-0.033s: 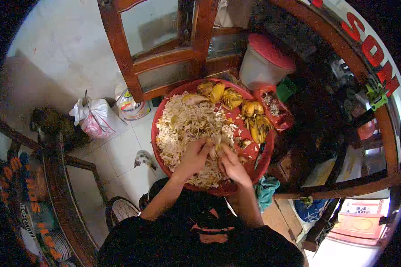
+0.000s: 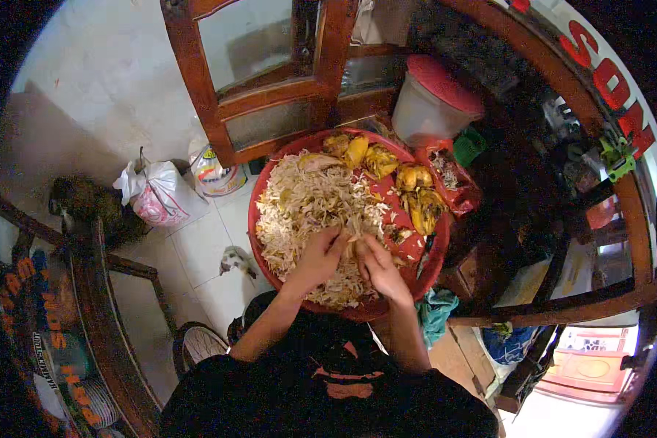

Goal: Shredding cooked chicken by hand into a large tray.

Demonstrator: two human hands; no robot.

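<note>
A large round red tray [image 2: 441, 257] lies in front of me, heaped with pale shredded chicken [image 2: 306, 191]. Over the near part of the heap, my left hand [image 2: 315, 261] is closed, its fingertips pinching chicken shreds. My right hand [image 2: 378, 269] faces it a little apart, fingers curled round a bit of chicken. The finger pads of both are partly hidden. Whole yellow-brown chicken pieces [image 2: 381, 160] line the tray's far edge, and more chicken pieces [image 2: 423, 208] lie at its right. Small dark scraps [image 2: 398, 233] rest on the bare red surface beside my right hand.
Beyond the tray's right rim sits a red plastic bag [image 2: 456, 186] holding scraps. A white bucket with a pink lid [image 2: 438, 102] stands behind it. A wooden glazed door [image 2: 270, 102] rises at the far side. White bags [image 2: 160, 193] and a cat [image 2: 236, 261] are on the left floor.
The fingers of my right hand have curled in slightly, and the pale strand between my hands has shifted. My left hand stays nearly in place.
</note>
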